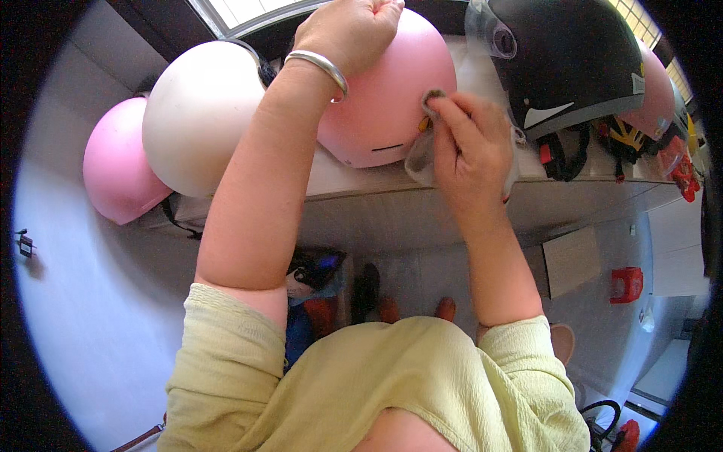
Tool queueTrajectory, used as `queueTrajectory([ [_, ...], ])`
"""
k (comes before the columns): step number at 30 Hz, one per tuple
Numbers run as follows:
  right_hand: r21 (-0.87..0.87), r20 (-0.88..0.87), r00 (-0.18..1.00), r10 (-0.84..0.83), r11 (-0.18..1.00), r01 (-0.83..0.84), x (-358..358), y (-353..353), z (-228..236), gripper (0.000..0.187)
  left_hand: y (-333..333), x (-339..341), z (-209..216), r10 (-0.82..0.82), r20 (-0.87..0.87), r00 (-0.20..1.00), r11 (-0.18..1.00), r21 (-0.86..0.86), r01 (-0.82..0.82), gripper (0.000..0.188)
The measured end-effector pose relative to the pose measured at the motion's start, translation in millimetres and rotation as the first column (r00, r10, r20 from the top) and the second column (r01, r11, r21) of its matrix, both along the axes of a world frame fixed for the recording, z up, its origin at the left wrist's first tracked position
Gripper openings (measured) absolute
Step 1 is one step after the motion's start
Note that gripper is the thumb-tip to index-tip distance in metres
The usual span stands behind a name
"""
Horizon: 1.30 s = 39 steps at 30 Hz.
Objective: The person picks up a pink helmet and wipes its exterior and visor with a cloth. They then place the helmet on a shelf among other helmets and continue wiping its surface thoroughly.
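Observation:
A pink helmet (376, 105) sits on the ledge in front of me. My left hand (350, 34) is closed at the helmet's top, a silver bangle on its wrist. Its fingertips are near the upper picture edge, and what they grip is hidden. My right hand (474, 143) pinches a crumpled greyish cloth (422, 162) against the helmet's right side. The cloth's dark bunched end touches the shell by the fingertips, and the rest hangs below the hand. A small yellow spot shows beside the fingers.
To the left are a cream helmet (199, 120) and a smaller pink helmet (120, 162). A black helmet (565, 60) with a clear visor stands right, other helmets beyond it. The ledge (361, 187) runs crosswise. Below, a red container (626, 285) is near the cardboard (572, 262).

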State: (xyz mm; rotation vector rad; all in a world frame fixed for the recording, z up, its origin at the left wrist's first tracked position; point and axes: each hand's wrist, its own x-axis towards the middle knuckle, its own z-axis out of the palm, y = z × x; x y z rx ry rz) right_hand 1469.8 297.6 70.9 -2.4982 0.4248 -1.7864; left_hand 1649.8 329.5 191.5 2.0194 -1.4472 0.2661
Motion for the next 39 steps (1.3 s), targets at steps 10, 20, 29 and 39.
queueTrajectory([
  [10,0.143,0.089,0.995,0.051,0.988,-0.063,7.8,-19.8,6.9,0.018,-0.6,-0.8,0.0,0.009,-0.012,1.0,0.999,0.031,-0.008,0.044],
  [20,0.267,0.103,0.992,0.075,0.958,-0.1,10.7,-32.2,14.1,0.016,-4.5,-0.7,2.8,0.041,-0.029,0.999,0.996,0.075,-0.038,0.041],
  [29,0.099,0.044,0.997,0.066,0.993,-0.07,17.1,-36.0,31.7,0.015,-5.4,3.8,-0.1,0.047,0.02,0.999,0.997,0.063,-0.048,0.044],
  [39,0.105,0.044,0.997,0.063,0.992,-0.067,19.4,-39.2,33.4,0.012,-6.2,3.2,-1.1,0.018,0.006,1.0,0.999,0.031,-0.019,0.044],
])
